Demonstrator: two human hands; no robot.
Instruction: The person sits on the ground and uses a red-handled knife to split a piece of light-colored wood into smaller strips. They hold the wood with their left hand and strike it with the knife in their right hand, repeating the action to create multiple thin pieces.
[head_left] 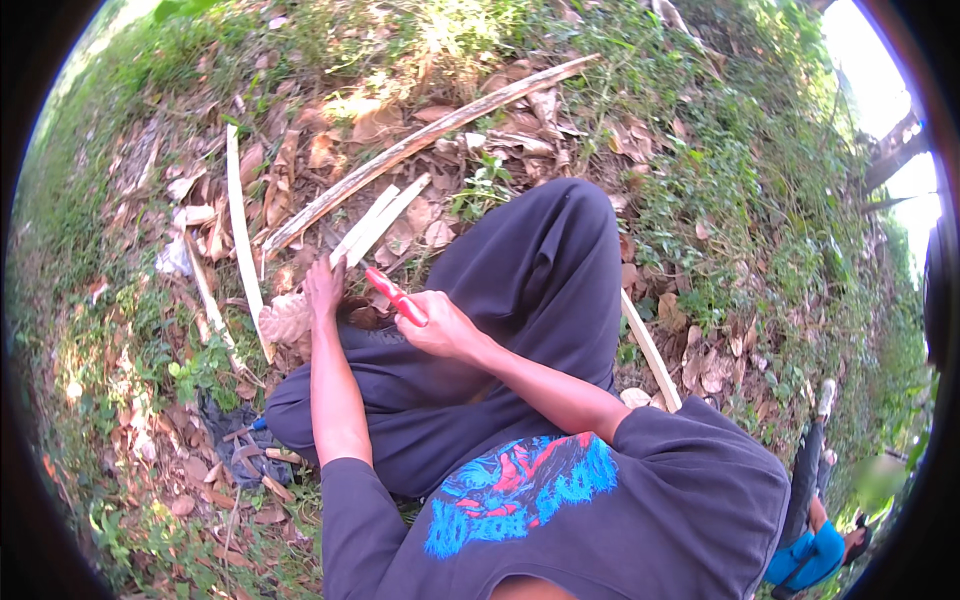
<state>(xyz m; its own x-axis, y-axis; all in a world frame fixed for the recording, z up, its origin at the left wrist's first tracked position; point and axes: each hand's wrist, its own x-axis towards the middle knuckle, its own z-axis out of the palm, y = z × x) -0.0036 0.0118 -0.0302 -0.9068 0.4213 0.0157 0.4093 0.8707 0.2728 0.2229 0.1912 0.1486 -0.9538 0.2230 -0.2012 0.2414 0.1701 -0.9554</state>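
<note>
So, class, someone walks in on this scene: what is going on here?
A person sits on leaf-strewn ground with knees bent. The left hand grips the near end of pale split strips that run away over the dry leaves. The right hand holds a red-handled tool close against that end; its blade is hidden. A long pole and other strips lie nearby, and another person sits at lower right.
</note>
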